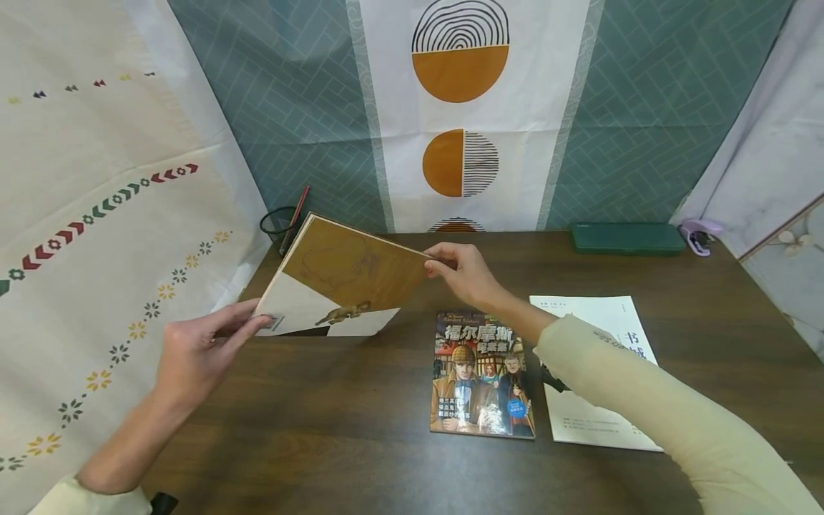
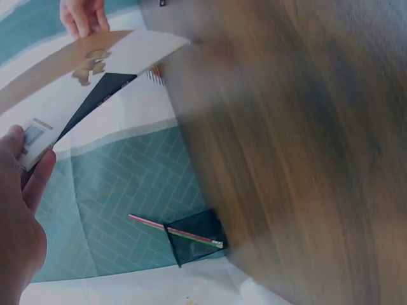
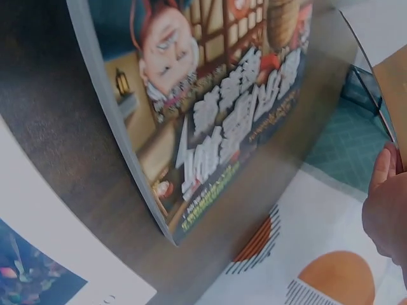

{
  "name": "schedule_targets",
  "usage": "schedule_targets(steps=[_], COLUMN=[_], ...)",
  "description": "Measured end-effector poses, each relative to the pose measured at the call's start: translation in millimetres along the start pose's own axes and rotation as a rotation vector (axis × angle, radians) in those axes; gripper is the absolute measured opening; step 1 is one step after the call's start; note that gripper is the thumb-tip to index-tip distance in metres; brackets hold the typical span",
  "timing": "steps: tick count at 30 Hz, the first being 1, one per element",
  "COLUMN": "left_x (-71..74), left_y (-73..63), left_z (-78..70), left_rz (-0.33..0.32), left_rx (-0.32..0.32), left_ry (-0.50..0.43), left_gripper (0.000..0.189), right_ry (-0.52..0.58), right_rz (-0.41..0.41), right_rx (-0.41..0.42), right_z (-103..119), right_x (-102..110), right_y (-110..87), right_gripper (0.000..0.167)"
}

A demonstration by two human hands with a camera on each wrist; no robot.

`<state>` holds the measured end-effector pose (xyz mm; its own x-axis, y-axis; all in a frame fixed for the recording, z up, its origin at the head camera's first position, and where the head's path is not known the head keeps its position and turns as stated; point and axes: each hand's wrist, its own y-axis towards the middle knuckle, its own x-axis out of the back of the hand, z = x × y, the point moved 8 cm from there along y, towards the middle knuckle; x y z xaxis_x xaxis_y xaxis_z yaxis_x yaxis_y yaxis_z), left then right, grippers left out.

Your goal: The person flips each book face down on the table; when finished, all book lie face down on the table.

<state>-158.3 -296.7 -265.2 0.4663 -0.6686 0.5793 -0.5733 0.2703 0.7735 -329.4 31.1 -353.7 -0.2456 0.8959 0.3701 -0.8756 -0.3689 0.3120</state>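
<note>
Both hands hold a thin book [image 1: 360,268] with a brown and white cover, tilted above the left part of the table. My left hand [image 1: 209,350] pinches its lower left corner, thumb over a small barcode that shows in the left wrist view. At the upper right corner, my right hand [image 1: 466,275] pinches the edge between thumb and fingers. A dark wedge shows along the book's lower edge in the left wrist view. Below the right forearm lies a colourful comic-style book [image 1: 483,379], and beside it a white book [image 1: 599,408], partly hidden by the sleeve.
A black mesh pen holder [image 2: 196,238] with pencils stands at the back left of the wooden table [image 1: 335,436]. Along the back right edge lie a dark green case [image 1: 627,238] and a light purple object [image 1: 700,232]. Patterned cloths hang behind and at the sides.
</note>
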Motion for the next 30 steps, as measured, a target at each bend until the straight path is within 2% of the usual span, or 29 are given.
schedule_targets(steps=[2,5,8,14,16,23,30], left_x=[0.6,0.6,-1.9,-13.7,-18.4,-35.2,-52.6], left_y=[-0.9,-4.1,-9.0,-25.7,-33.1,-54.1,-71.7], left_z=[2.8,6.7,11.5,23.9,25.6,23.3,18.7], left_rz=[-0.017,-0.045,-0.049,-0.034,-0.020,0.065,0.138], left_rx=[0.044,0.111,0.206,0.481,0.553,0.657,0.743], left_ry=[-0.020,-0.046,-0.081,-0.172,-0.175,-0.145,-0.225], left_gripper=[0.025,0.046,0.047,0.041,0.038,0.031,0.031], right_ry=[0.021,0.086,0.154,0.195,0.204,0.217,0.175], right_rz=[-0.011,-0.027,-0.049,-0.082,-0.088,-0.106,-0.129], right_rx=[-0.008,-0.018,-0.026,-0.056,-0.067,-0.126,-0.151], right_z=[2.2,5.3,7.9,11.9,12.9,10.7,6.9], right_x=[2.9,6.3,9.3,14.8,16.5,21.0,23.6], right_y=[1.4,3.4,5.2,8.6,9.7,13.7,19.2], right_gripper=[0.018,0.017,0.017,0.017,0.016,0.016,0.017])
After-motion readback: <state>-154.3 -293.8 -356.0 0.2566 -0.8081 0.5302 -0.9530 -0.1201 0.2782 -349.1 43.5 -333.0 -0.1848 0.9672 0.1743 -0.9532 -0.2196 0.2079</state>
